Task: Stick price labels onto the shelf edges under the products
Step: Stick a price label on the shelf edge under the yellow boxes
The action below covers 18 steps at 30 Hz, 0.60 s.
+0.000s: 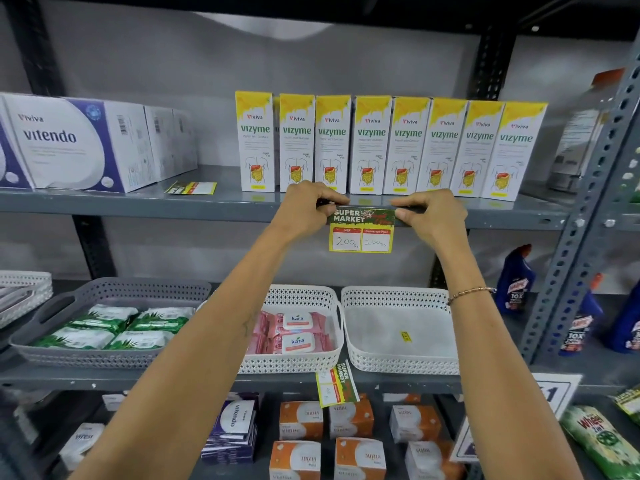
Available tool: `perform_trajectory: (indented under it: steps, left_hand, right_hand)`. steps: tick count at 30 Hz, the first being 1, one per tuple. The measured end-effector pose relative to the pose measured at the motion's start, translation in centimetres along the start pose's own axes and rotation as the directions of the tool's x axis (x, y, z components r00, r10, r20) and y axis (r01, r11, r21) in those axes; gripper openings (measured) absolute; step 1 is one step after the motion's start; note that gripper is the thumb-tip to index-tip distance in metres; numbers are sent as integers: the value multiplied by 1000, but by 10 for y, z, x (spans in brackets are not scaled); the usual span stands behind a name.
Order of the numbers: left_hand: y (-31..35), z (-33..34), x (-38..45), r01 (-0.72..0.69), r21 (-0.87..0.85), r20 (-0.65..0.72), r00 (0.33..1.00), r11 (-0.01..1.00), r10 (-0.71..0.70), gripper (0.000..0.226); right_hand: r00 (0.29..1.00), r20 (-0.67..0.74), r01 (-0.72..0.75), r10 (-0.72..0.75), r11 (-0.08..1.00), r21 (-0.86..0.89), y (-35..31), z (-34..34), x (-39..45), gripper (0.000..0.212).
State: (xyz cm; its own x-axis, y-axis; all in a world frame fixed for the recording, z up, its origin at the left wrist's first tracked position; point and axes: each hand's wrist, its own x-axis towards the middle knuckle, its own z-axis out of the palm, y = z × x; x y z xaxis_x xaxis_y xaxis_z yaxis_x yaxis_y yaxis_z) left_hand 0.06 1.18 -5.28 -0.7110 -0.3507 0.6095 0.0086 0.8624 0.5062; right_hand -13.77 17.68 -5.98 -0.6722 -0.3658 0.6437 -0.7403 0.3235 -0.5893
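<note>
I am facing a grey metal rack [568, 216] with a pale wall behind it. On the upper shelf a row of tall white-and-yellow Vizyme cartons [391, 143] is standing, with white-and-purple Vitendo boxes [79, 143] to the far left. Below, a grey perforated plastic basket [114, 292] is holding green wipe packs, and two white baskets [398, 299] are sitting to its right. I am pressing a yellow-and-green paper price label [362, 232] against the grey shelf edge [173, 209] under the cartons. My left hand [304, 209] is pinching its top left corner and my right hand [433, 216] its top right corner, fingers curled closed on it.
</note>
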Motion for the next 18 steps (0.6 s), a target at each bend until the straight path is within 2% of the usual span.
perform_trajectory:
  steps: [2,5,7,9,13,18]
  left_hand:
    - [4,3,-1,5,-16,-15,1000,1000,-6,21]
    - [6,18,-1,5,9,-169,986,1000,-3,32]
    - [6,27,-2,12,21,-251,968,1000,-6,28]
    - [6,27,-1,5,12,-280,960,1000,-2,23]
    - [4,13,-3,-36,18,-196,980,999,39,17]
    - [-2,0,-6,-69,35,-53,996,997,71,26]
  right_hand:
    - [999,25,-22,23,999,-33,-4,0,-1,18]
    - [997,-82,-14,4,992,-128,-14,13,-10,40]
    - [988,-154,5,-27,990,-143,-15,22,-18,43]
    - [986,-164,10,-30,992,-123,-12,22,-19,38]
    - [994,-108,-15,10,999,-38,-7,12,-14,15]
    - [997,-57,-54,54,999,2,-10,2,-12,18]
